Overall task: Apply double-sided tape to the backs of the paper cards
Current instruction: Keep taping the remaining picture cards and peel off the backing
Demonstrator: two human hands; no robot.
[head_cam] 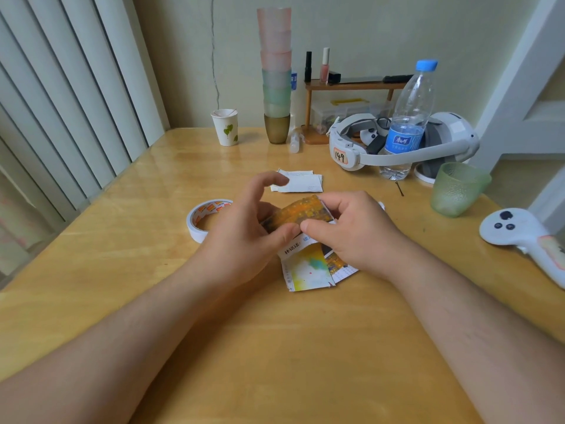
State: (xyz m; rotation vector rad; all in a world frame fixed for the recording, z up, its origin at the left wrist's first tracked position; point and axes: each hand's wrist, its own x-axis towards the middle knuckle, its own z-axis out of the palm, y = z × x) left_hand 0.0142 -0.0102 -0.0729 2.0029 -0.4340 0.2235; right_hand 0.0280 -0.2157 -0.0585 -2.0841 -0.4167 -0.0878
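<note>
At the left of the table [91, 270], the tape roll [204, 220] lies flat, touching nothing but the wood, just left of my left hand [244, 237]. That hand's thumb pinches the near edge of an orange card [293, 213]; its forefinger is lifted and curled clear. My right hand [348, 231] pinches the same card from the right, thumb tip almost meeting the left thumb. The card is held printed side up, slightly above a small pile of cards [308, 267] lying face up under my hands. Farther off, a second stack [298, 181] lies white side up.

Judgement: step in hand is picking one card off the near pile; no tape is on it yet as far as I can see. Next move calls for turning the card over and reaching left for the roll.

Hard to make out: the card's back is hidden, so taped or bare, cannot tell. Loose end of the roll not visible. Whether the far stack carries tape is too small to read. Right of it a water bottle [408, 123] stands inside a headset [397, 142].
</note>
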